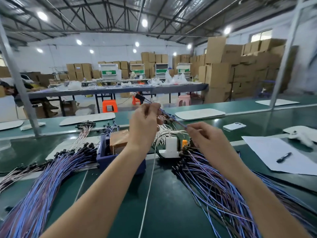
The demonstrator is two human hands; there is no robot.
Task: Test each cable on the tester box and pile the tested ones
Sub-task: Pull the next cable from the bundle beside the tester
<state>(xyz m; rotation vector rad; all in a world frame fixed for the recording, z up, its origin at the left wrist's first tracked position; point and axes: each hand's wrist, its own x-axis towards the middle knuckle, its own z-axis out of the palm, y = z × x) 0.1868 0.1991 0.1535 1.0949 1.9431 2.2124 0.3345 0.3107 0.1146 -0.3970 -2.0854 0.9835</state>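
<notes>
above the green bench (163,194), over the middle of the work area, the person holds one thin blue-and-brown cable (173,118) stretched on a slant between both hands. the left hand (145,122) is raised higher, fingers curled together and pinching the cable near its far end, where a black connector (138,96) sticks out past the knuckles. the right hand (205,136) sits lower and nearer, thumb and fingertips closed on the same cable further down. holding it taut at two points likely keeps the thin wire from tangling and lets either end be steered. blur hides the exact finger contact on the left.

beneath the hands stands a white fixture block (171,146) with an orange button (184,142) beside it and a fan of white leads (164,133) behind. this looks like the tester's plug-in end, though which part is the tester proper cannot be told. a blue box (103,155) holding a brown unit (118,140) sits just to its left.

a combed left pile (51,177) of cables lies with its connectors pointing away, and a looser right pile (223,194) spreads on the other side. one is probably stock and the other tested, each within easy reach of one hand, but which is which cannot be told. a phone (234,126) and a paper sheet (274,152) with a pen (283,157) lie well to the right, apart from the wires.
</notes>
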